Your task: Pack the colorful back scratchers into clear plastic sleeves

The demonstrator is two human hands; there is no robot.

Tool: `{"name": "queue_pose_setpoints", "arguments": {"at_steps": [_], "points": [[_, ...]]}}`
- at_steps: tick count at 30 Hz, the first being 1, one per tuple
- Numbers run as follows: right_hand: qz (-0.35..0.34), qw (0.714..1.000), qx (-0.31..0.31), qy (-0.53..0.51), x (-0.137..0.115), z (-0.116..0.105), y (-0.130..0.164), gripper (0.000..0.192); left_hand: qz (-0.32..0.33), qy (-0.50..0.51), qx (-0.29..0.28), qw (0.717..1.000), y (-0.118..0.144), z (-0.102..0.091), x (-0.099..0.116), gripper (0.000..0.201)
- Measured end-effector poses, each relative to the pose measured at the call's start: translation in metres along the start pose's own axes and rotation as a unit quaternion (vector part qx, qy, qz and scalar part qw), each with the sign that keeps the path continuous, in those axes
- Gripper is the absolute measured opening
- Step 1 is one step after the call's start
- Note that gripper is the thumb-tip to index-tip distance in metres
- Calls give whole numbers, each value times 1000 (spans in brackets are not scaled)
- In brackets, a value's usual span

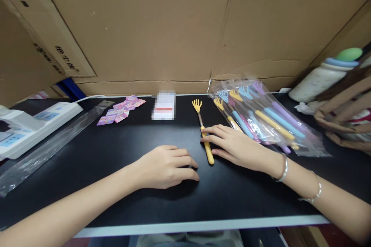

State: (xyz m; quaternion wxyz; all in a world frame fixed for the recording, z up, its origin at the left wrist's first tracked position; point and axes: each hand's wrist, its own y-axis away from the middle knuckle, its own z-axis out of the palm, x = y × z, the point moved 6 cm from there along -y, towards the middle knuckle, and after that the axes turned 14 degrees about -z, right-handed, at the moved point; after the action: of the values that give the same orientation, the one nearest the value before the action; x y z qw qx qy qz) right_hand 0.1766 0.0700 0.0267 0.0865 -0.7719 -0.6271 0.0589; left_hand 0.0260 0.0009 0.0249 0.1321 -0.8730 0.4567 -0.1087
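A yellow back scratcher (208,150) lies on the black tabletop, its claw end pointing away from me and its handle towards me. My right hand (237,144) is at this handle: the fingertips reach over it to the left side and the thumb is by its right side, in a loose grip. To the left of the handle, my left hand (168,166) rests low over the table with nothing in it, fingers bent and apart. Behind my right hand are several back scratchers (272,123) in yellow, blue, purple and pink, in clear plastic sleeves.
Pink-purple cards (121,110) and a blurred white label (164,106) lie near the cardboard wall (150,27). On the left are a power strip (55,114) and a clear plastic sleeve (55,146). A white bottle (321,79) and brown bag (339,119) stand at right.
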Motion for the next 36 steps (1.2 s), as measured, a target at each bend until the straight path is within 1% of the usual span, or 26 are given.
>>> {"name": "queue_pose_setpoints", "arguments": {"at_steps": [8,15,19,21,25,30,33,36], "points": [[-7,1000,-2,2,-2,-2,0,29,-4,-2,-14,1000,-1,1,0,29],[1,1000,1,-5,-1,-1,1,30,-5,-5,-5,1000,-2,0,0,29],[19,1000,-8,-2,1,-3,1,29,-12,-40,-17,999,-1,-2,-4,29],[29,1000,-10,4,3,-6,2,28,-26,-68,-31,997,-1,-4,-8,29],[40,999,-17,14,9,-9,7,29,-93,-110,-67,987,1,-9,-24,27],[56,998,-35,9,14,-14,15,31,-182,-101,-111,972,5,-16,-44,26],[57,998,-34,7,14,-17,16,30,-239,-98,-138,956,11,-24,-58,26],[58,998,-35,7,14,-16,16,30,-310,-88,-153,934,23,-36,-79,29]]}}
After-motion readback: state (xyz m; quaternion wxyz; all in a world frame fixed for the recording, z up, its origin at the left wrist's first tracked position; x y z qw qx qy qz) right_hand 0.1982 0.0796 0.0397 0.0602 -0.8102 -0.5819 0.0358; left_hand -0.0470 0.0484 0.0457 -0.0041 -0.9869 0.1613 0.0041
